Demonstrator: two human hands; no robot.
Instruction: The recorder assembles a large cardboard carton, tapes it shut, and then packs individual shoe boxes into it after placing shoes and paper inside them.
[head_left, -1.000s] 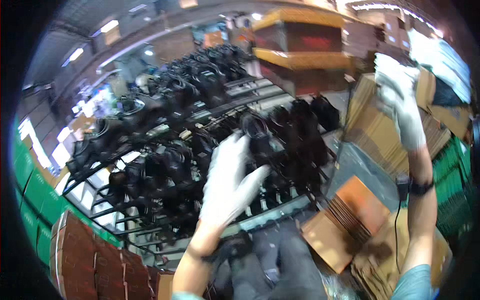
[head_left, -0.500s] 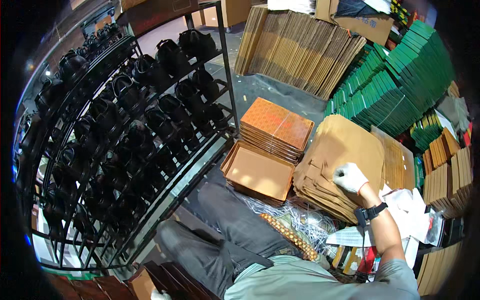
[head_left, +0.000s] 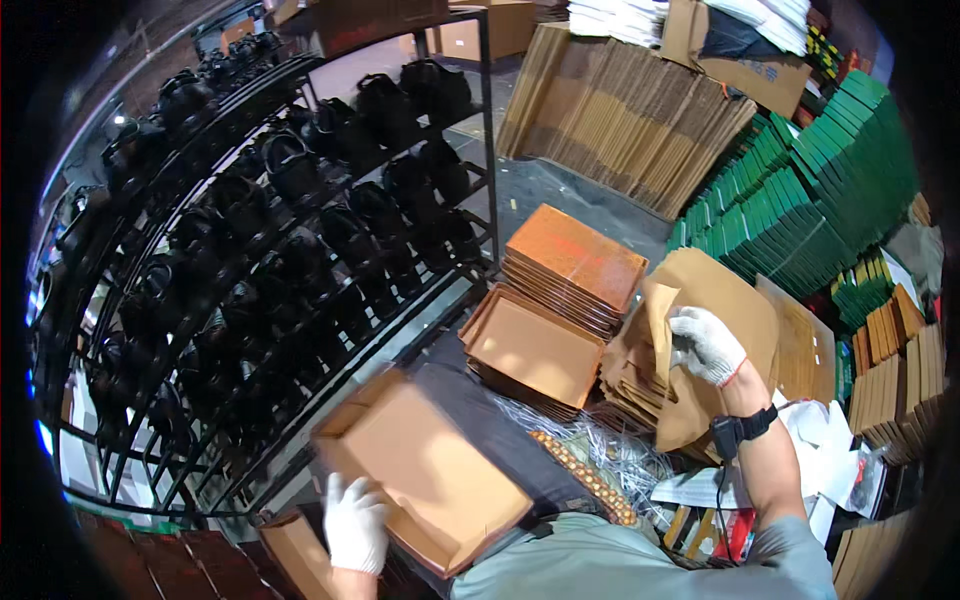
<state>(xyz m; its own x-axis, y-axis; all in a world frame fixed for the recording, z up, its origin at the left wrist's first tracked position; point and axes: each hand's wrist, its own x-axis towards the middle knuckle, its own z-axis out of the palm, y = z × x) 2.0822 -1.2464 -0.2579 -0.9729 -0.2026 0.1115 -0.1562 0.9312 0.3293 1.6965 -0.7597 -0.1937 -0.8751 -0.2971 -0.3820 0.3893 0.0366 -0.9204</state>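
Observation:
A shallow open tan cardboard box tray [head_left: 430,455] lies tilted over my lap. My left hand [head_left: 355,525], in a white knit glove, grips its near left wall. My gloved right hand [head_left: 708,347] is closed on the edge of a brown paper sheet [head_left: 662,325], which curls up from the stack. Beneath it lies the pile of brown paper [head_left: 735,300], its left edges ragged. Just left of that pile stand nested open box trays [head_left: 535,350], and behind them a stack of orange patterned box lids [head_left: 578,255].
A black rack [head_left: 490,150] full of dark shoes fills the left side. Folded cardboard [head_left: 620,120] stands at the back. Green boxes [head_left: 780,220] are piled at the right. Shredded paper strips [head_left: 600,440] and white papers [head_left: 815,440] lie near my right arm.
My left hand has come up from the lower edge with the open box tray, now over my lap. My right hand has lifted and curled the paper's edge. The view has shifted slightly.

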